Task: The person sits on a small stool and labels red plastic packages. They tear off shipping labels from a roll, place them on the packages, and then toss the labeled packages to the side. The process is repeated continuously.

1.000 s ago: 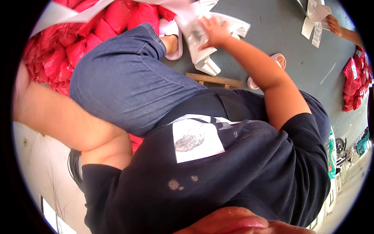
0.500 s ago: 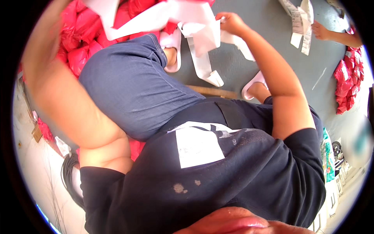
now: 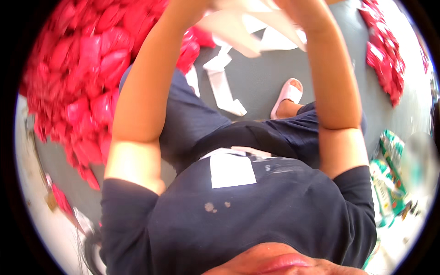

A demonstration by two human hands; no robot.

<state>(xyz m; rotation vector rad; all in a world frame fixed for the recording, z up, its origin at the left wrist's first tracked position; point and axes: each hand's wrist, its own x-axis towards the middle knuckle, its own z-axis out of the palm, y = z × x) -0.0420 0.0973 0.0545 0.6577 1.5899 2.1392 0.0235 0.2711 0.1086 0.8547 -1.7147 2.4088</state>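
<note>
Both my arms reach forward to the top edge of the head view, where the hands are blurred and partly cut off. A long white paper strip [image 3: 233, 32] spans the space between them, smeared by motion. My right hand [image 3: 300, 11] appears closed on it, a loop hanging beside the wrist. My left hand [image 3: 199, 5] is against the strip's other side, but its fingers do not show. A folded tail of white strip [image 3: 221, 87] trails to the grey floor between my legs.
A big heap of red plastic packets [image 3: 98, 55] lies on my left, reaching my thigh. More red packets [image 3: 385, 50] lie at the far right. Green-and-white packages [image 3: 389, 174] are beside my right elbow. My pink sandal [image 3: 288, 96] rests on the grey floor [image 3: 256, 73].
My left arm has swung inward from the far left, and both hands have moved forward and closer together. The view has shifted, showing more of the red heap; another person's hand has left it.
</note>
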